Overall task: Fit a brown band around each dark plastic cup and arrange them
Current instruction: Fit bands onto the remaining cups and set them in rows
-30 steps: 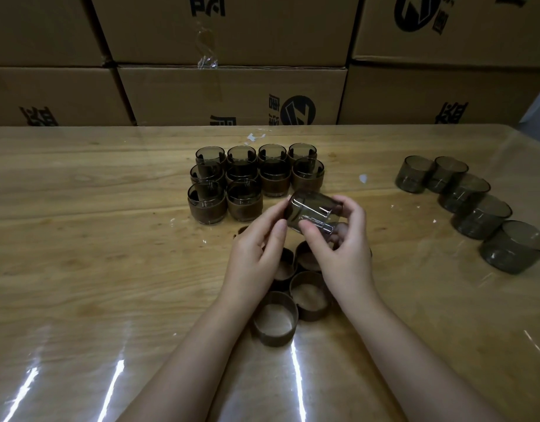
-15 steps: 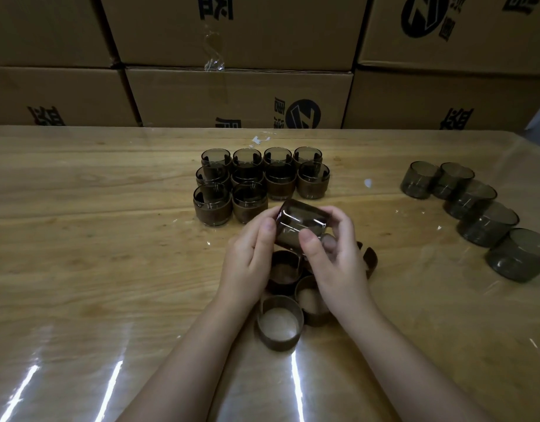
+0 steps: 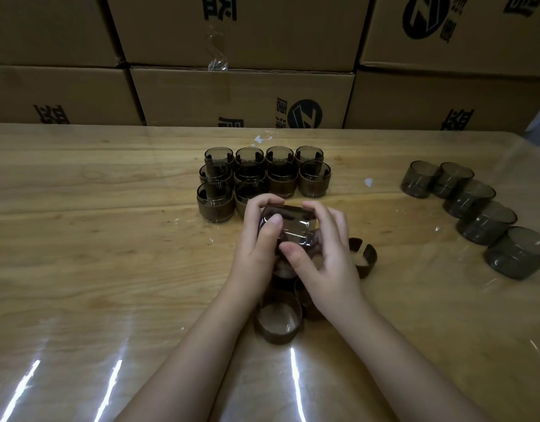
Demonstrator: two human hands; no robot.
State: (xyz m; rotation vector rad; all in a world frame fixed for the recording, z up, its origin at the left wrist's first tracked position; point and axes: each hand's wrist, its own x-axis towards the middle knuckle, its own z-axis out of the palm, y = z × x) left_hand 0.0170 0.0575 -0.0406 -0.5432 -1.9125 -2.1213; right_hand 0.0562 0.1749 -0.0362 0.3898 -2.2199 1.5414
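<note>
Boxes (image 3: 241, 95) wall the table's (image 3: 95, 239) far edge. Ten banded cups (image 3: 312, 181) stand packed at far centre; five bare cups (image 3: 476, 205) curve along the right. Loose bands (image 3: 279, 319) lie near, partly under the hands. Left hand (image 3: 256, 248) and right hand (image 3: 326, 263) both grip one cup (image 3: 288, 226) with fingers and thumbs curled round it, holding it tilted over the bands.

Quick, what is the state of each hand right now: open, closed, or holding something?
Left hand: holding the dark cup, thumb and fingers curled round it.
Right hand: gripping that dark cup from the other side.
</note>
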